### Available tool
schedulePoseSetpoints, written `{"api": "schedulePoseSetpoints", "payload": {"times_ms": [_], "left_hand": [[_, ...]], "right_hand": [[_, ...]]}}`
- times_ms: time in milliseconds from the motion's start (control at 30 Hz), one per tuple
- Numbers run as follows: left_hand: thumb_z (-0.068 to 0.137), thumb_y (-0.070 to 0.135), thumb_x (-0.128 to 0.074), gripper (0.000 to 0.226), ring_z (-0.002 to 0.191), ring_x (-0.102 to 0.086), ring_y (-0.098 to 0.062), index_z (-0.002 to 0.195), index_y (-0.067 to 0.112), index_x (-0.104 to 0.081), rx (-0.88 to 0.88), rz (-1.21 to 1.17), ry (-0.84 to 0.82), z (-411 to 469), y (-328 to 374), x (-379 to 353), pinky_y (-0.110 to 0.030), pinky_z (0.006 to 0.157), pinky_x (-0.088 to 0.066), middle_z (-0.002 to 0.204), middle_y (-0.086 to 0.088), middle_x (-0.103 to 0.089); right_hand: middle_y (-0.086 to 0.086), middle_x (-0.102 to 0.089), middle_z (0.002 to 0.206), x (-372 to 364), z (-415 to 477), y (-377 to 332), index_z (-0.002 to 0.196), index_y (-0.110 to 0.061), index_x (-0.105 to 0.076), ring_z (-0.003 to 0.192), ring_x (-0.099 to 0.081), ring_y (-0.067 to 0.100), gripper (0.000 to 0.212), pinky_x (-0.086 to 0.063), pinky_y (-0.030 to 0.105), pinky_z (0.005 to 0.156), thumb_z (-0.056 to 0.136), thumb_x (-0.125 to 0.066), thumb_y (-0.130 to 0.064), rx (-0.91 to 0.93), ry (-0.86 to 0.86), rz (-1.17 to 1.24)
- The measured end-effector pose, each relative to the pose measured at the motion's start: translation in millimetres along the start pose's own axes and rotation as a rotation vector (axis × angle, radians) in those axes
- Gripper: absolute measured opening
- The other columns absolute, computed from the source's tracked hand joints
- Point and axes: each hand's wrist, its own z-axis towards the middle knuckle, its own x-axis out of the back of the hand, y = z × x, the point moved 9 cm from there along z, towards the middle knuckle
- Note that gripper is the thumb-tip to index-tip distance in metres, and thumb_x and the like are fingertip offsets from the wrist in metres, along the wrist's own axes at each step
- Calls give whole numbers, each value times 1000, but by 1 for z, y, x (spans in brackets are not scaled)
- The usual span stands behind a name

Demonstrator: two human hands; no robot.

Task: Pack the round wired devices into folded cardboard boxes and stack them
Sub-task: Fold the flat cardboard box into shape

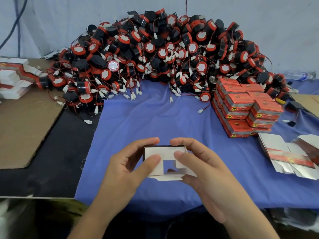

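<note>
- Collapse of the half-folded carton (164, 152) is the main risk: it is pinched from both sides, and too hard a squeeze would likely push its walls out of square.
- The loose white flap (165, 177) at its near edge is not yet tucked. If left so, the bottom could be expected to open under a device's weight.
- Wires could be snagged when one unit is drawn from the tangled heap of round wired devices (155, 54), and neighbours dragged out with it.
- The stack of packed red boxes (245, 107) at the heap's right edge is stepped rather than flush, and might be toppled by a careless placement.
- The carton is held in front of the heap, on the person's side. It is gripped by the left hand (129, 164) and right hand (203, 163), with thumbs pressed on its white inner face and forefingers curled over its far edge.
- White card is shown inside, with a dark outer edge and a square gap through which the blue cloth (155, 121) is seen.
</note>
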Motion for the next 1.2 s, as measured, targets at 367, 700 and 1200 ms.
{"api": "schedulePoseSetpoints", "payload": {"times_ms": [367,700,1200], "left_hand": [[86,29,-75,33,100,-70,-10,119,29,-75,-8,25,15,1,5,3,-15,82,-52,107,7,-76],[86,23,-75,21,114,-68,-16,105,26,-66,-97,-45,78,0,8,6,-25,90,-56,125,6,-72],[99,19,-61,38,150,-34,-9,134,33,-58,-310,-17,96,-22,26,-31,-41,110,-49,150,10,-53]], "right_hand": [[-2,-68,133,4,0,13,129,-31,-68,129,-61,19,44,-59,40,94,88,-69,-18,121,-73,81],[-2,-64,137,-3,-10,1,112,-22,-64,153,-26,4,34,-50,42,108,100,-57,-53,422,-86,-296],[3,-71,127,-2,-17,-11,121,-21,-68,120,-67,18,39,-56,22,84,87,-71,-1,481,182,104]]}}
